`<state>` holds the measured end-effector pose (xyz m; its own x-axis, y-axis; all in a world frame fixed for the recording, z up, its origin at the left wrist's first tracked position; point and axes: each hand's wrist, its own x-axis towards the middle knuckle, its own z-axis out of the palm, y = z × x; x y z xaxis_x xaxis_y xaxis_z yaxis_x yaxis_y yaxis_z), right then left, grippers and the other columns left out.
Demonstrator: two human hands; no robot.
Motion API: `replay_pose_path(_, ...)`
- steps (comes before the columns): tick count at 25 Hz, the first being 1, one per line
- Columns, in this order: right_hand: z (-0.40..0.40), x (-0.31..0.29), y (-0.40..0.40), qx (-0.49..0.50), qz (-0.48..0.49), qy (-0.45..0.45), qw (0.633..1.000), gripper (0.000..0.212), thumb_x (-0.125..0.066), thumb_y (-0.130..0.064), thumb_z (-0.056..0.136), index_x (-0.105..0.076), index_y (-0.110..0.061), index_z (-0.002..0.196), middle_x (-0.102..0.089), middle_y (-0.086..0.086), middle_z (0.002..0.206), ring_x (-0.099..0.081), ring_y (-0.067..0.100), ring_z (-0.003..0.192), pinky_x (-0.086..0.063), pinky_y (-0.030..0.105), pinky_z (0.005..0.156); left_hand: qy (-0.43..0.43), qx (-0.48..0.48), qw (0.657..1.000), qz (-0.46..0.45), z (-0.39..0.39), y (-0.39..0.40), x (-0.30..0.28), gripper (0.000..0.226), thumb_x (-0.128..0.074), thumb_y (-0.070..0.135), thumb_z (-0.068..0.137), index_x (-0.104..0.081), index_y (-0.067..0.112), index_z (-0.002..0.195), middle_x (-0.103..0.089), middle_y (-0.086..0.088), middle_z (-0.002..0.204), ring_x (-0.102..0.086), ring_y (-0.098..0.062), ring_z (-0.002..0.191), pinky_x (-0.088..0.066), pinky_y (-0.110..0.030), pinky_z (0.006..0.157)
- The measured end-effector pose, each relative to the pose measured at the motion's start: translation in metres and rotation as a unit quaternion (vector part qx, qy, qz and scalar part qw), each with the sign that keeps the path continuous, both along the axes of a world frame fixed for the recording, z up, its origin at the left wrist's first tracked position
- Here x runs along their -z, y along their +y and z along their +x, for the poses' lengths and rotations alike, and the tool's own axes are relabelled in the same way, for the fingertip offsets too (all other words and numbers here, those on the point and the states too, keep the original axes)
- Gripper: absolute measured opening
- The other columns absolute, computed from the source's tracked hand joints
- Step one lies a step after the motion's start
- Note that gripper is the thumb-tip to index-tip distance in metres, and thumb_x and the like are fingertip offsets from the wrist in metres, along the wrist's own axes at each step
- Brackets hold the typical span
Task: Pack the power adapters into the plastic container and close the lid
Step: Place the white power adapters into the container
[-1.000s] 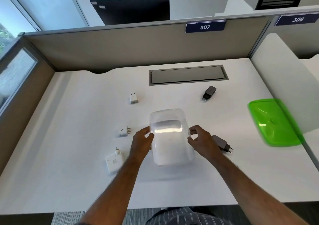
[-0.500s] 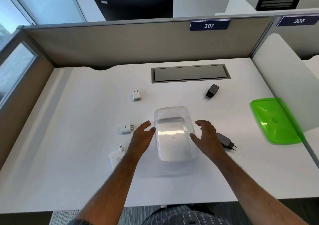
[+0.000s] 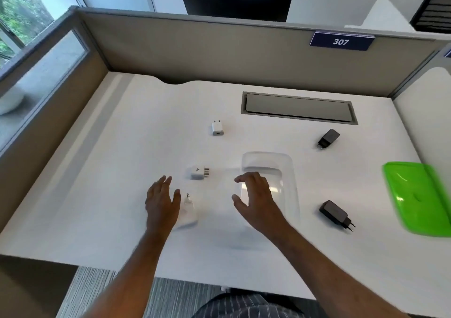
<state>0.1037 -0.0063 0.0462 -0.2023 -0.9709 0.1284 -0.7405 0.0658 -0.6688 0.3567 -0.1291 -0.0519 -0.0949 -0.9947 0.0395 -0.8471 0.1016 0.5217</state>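
- Clear plastic container (image 3: 275, 169) now stands free: both hands have let go of its sides since a second ago, which I read as the placing being done and the picking-up of adapters starting.
- Left hand (image 3: 162, 204) has swung away from the container's left wall and now hangs over the large white adapter (image 3: 188, 211), covering its left part. Fingers are straight and a little spread, thumb out toward the adapter's pin. It grips nothing; whether the palm already touches the adapter I cannot tell.
- Right hand (image 3: 255, 198) has drifted off the container's right wall and now floats above the container's near-left part, fingers loosely fanned and slightly bent, holding nothing. It looks apart from the rim, though motion blur makes that unsure.
- Nothing is packed yet, by my reading: the container looks empty and all five adapters lie on the white desk (image 3: 122, 195).
- Just beyond the left hand's fingertips lies the small white three-pin adapter (image 3: 198, 172); further out, well apart, the small white charger (image 3: 217, 128).
- To the right of the right hand, past the container, lies the near black adapter (image 3: 335, 214); the far black adapter (image 3: 328, 138) sits beyond and to the right of it.
- Green lid (image 3: 419, 195) rests well to the right of both hands, at the desk's edge, still off the container, so closing comes last.
- Likely next step: the left hand's fingers curl round the large white adapter.
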Motion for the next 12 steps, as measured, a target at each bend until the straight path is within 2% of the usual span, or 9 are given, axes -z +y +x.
replay_pose_path(3,0.030,0.008,-0.016,-0.053,0.037,-0.013,0.998,0.040,-0.065,-0.028,0.089,-0.052,-0.017,0.125,-0.049,-0.004,0.124,-0.046,0.015,0.115,-0.042,0.026,0.099,-0.038,-0.019,0.999,-0.006,0.027,0.014,0.019,0.053,-0.048,0.035,0.099,-0.056,0.009,0.144,-0.049,-0.015,0.156,-0.040,-0.040,0.146,-0.030,-0.052,0.121)
replay_pose_path(7,0.064,0.025,-0.033,-0.098,0.140,-0.018,0.985,0.051,-0.064,-0.032,0.091,-0.044,-0.013,0.134,-0.044,0.001,0.135,-0.042,0.022,0.126,-0.040,0.028,0.099,-0.077,-0.044,0.995,0.042,0.048,0.026,0.036,0.061,-0.038,0.043,0.102,-0.045,0.010,0.153,-0.036,-0.014,0.164,-0.030,-0.042,0.151,-0.024,-0.060,0.122)
replay_pose_path(10,0.082,0.036,-0.044,-0.124,0.202,-0.005,0.972,0.064,-0.066,-0.033,0.089,-0.038,-0.010,0.142,-0.041,0.009,0.141,-0.041,0.030,0.130,-0.040,0.036,0.106,-0.105,-0.019,0.993,0.041,0.060,0.032,0.049,0.069,-0.029,0.049,0.100,-0.034,0.013,0.159,-0.027,-0.011,0.169,-0.026,-0.042,0.154,-0.020,-0.060,0.123)
replay_pose_path(12,0.091,0.043,-0.050,-0.132,0.232,0.004,0.964,0.072,-0.068,-0.036,0.087,-0.033,-0.015,0.146,-0.039,0.011,0.142,-0.041,0.033,0.129,-0.041,0.041,0.107,-0.127,-0.007,0.991,0.034,0.062,0.034,0.053,0.069,-0.027,0.049,0.102,-0.027,0.015,0.162,-0.021,-0.009,0.171,-0.022,-0.040,0.155,-0.019,-0.058,0.125)
